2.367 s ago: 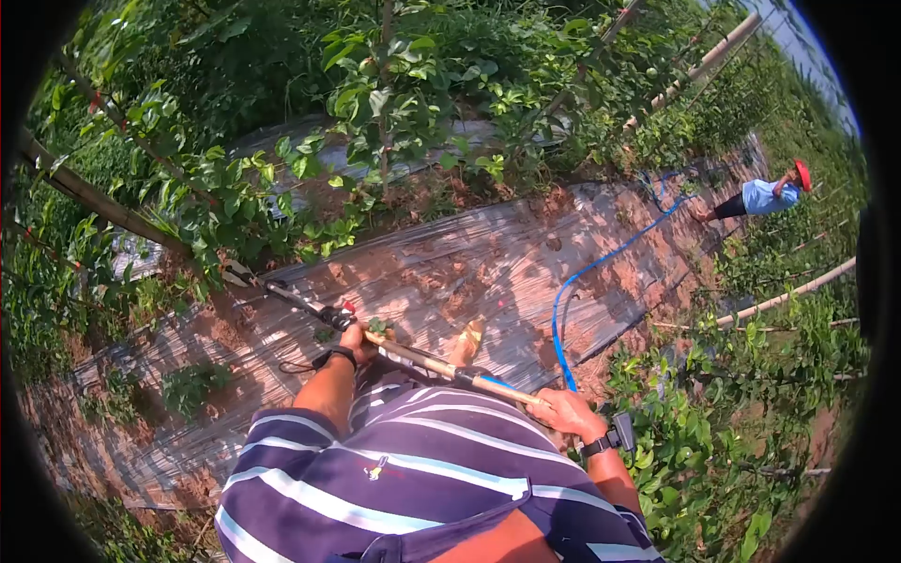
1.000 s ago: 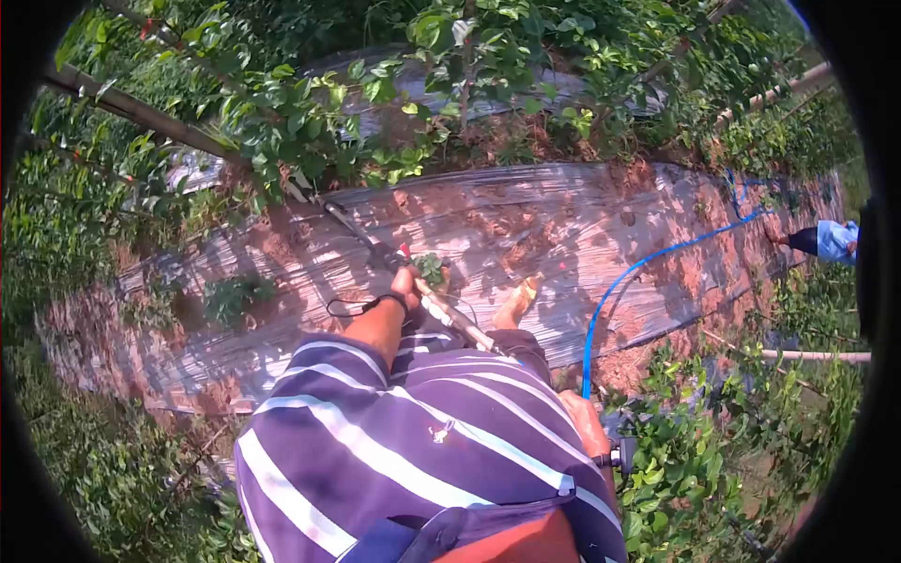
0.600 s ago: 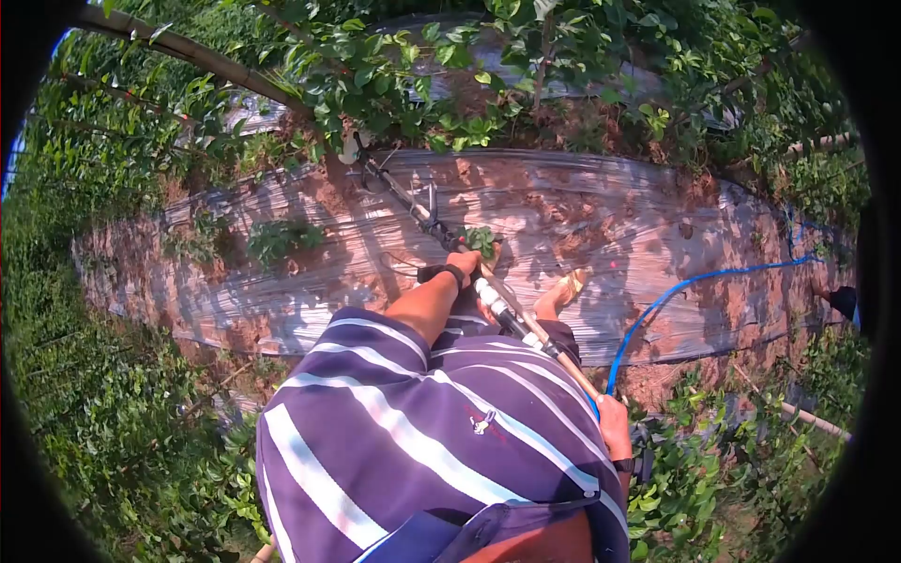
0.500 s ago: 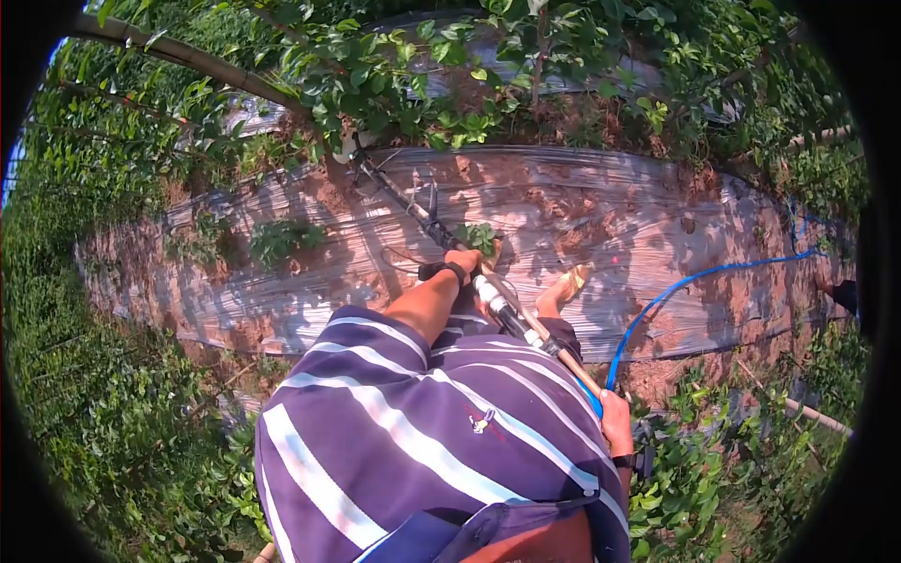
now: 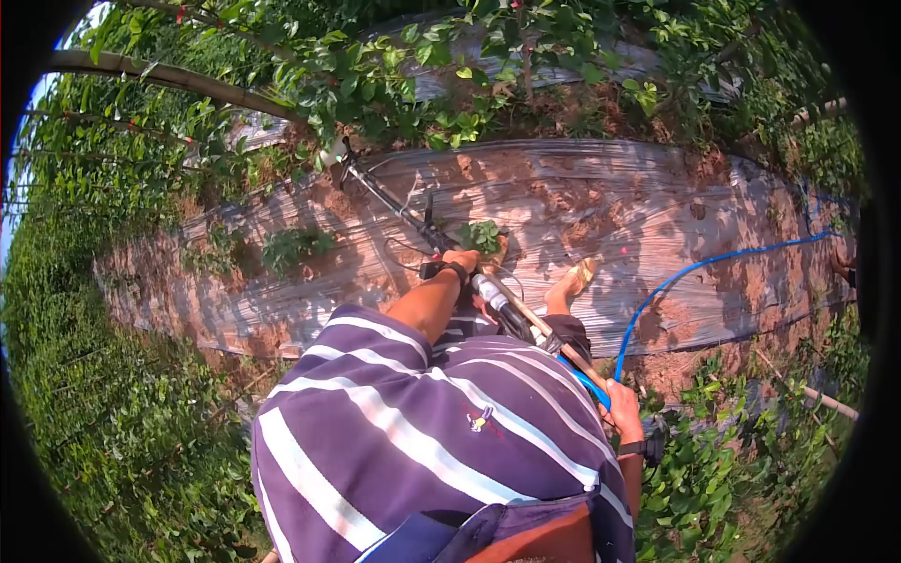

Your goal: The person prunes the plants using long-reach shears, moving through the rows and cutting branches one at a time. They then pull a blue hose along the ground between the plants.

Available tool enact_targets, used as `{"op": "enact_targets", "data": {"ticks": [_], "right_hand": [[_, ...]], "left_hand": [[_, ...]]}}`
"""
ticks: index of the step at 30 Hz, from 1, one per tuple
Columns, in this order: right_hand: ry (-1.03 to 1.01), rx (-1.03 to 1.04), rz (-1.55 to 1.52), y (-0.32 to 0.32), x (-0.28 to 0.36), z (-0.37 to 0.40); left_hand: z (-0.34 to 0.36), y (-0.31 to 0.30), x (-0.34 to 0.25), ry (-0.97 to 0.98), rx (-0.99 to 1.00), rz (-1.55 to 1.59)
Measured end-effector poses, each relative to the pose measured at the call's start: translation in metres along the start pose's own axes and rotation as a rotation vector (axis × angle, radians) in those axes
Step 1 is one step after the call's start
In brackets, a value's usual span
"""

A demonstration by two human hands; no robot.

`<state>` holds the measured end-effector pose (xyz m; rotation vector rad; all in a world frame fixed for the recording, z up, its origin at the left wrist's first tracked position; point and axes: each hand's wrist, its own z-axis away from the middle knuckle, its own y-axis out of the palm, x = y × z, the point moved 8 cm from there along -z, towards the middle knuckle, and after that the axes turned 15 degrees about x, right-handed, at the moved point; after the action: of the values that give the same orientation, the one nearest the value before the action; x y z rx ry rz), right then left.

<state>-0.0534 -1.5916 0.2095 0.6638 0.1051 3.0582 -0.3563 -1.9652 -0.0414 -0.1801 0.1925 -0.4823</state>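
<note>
My left hand (image 5: pixel 460 261) is closed around the middle of a long pole tool (image 5: pixel 388 199), with a dark strap at the wrist. Its far end is black with thin wires and a small upright lever, and a whitish piece sits near the tip. Closer to my body are pale pipe sections and a tan rod. Farther down on the right, my right hand (image 5: pixel 623 411) wraps around the rod's near end, beside a blue hose (image 5: pixel 676 280). A dark band circles that wrist. Part of the tool's middle is hidden by my left hand.
Wrinkled plastic film (image 5: pixel 526 202), strewn with reddish soil, covers the bed ahead. A small leafy plant (image 5: pixel 481 236) grows close to my left hand, near my bare foot (image 5: pixel 574 283). Leafy vines surround the bed, with a bamboo pole (image 5: pixel 178 77) at upper left. Another person's foot (image 5: pixel 842 263) shows at right.
The far end of the pole tool has shifted slightly up and left. My right hand sits a little farther right, with the hose beside it. Both hands keep their grip.
</note>
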Motion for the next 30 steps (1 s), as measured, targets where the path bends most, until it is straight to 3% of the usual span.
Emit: {"op": "enact_targets", "data": {"ticks": [5,7,9,11,13,16,21,26,30], "right_hand": [[-0.1,-0.002,0.101,-0.004,0.03,0.01],[-0.126,-0.002,0.187,-0.002,0.046,0.018],[-0.16,0.0,0.268,0.008,0.067,0.026],[-0.161,0.024,0.305,0.016,0.078,0.031],[-0.231,-0.024,0.539,0.031,0.105,0.041],[-0.218,-0.04,0.585,0.054,0.13,0.051],[-0.194,-0.109,0.722,0.072,0.145,0.061],[-0.201,-0.129,0.763,0.083,0.151,0.065],[-0.216,-0.153,0.795,0.088,0.146,0.066]], "left_hand": [[-0.003,0.004,0.006,0.041,0.084,0.219],[-0.04,0.019,0.015,0.198,0.255,0.657],[-0.044,0.032,0.014,0.167,0.369,0.835],[0.007,0.031,-0.016,0.243,0.482,1.084],[0.032,0.017,-0.028,0.263,0.447,1.101],[0.054,0.014,-0.04,0.2,0.616,1.154],[-0.004,0.015,-0.023,0.178,0.66,1.139],[-0.034,0.029,-0.018,0.188,0.923,1.112],[-0.024,0.018,-0.017,0.18,0.85,1.06]]}}
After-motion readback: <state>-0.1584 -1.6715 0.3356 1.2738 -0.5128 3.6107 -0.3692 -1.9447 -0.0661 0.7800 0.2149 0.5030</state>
